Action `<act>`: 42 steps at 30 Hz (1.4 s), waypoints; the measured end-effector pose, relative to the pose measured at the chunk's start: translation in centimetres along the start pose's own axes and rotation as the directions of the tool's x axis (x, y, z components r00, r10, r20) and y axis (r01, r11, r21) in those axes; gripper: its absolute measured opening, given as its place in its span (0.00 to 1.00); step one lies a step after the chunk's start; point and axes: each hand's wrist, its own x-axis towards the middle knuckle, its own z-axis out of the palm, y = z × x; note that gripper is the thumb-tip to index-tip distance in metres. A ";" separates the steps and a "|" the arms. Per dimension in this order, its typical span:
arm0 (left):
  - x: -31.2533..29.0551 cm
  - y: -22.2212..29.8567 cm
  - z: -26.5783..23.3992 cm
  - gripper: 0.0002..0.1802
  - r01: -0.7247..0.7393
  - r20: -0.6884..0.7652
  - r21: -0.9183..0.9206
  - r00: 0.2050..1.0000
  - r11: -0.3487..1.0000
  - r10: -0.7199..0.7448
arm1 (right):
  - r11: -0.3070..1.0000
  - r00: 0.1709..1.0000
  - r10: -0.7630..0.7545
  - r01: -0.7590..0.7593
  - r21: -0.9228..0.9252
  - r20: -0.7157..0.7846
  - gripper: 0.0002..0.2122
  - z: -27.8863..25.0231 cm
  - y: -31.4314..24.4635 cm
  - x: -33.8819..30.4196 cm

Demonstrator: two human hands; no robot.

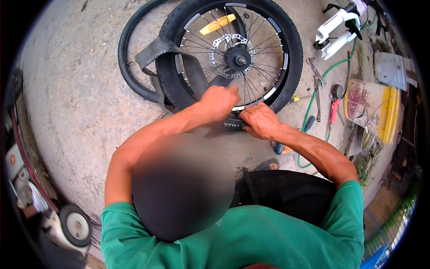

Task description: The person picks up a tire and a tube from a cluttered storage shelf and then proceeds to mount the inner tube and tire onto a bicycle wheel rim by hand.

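Observation:
A bicycle wheel [240, 59] with black spokes, a disc rotor and a yellow reflector [217, 24] lies flat on the ground. Its knobby tyre [293, 58] sits partly off the rim at the near and left sides. My left hand [218, 104] is closed over the near left part of the rim; what its fingers hold is hidden. Close beside it, my right hand [260, 121] pinches the near edge of the tyre. A flat grey rubber strip [157, 50] loops over the tyre's left side, and a black inner tube [124, 58] lies partly under the wheel.
Right of the wheel lie a wrench [318, 103], a green hose [309, 110] and a red inflator with a gauge [334, 110]. Further right is a tipped yellow-and-white bucket [369, 107]. A white bicycle fork [339, 24] rests at far right. A small wheeled machine [75, 225] stands at lower left.

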 end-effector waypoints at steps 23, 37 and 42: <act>0.6 0.3 -0.5 0.09 0.010 0.198 0.113 0.980 0.994 -0.032 | 0.995 0.992 0.031 -0.042 0.086 0.125 0.11 -0.5 0.6 1.3; 3.2 1.8 -0.7 0.22 0.063 0.232 0.168 0.967 0.984 -0.102 | 0.999 0.994 0.052 -0.051 -0.011 0.092 0.08 -0.7 1.2 -0.2; 3.6 1.7 -1.1 0.11 0.134 0.184 0.068 0.972 0.989 -0.144 | 0.997 0.997 0.076 -0.076 0.007 0.015 0.07 -0.8 1.4 -0.9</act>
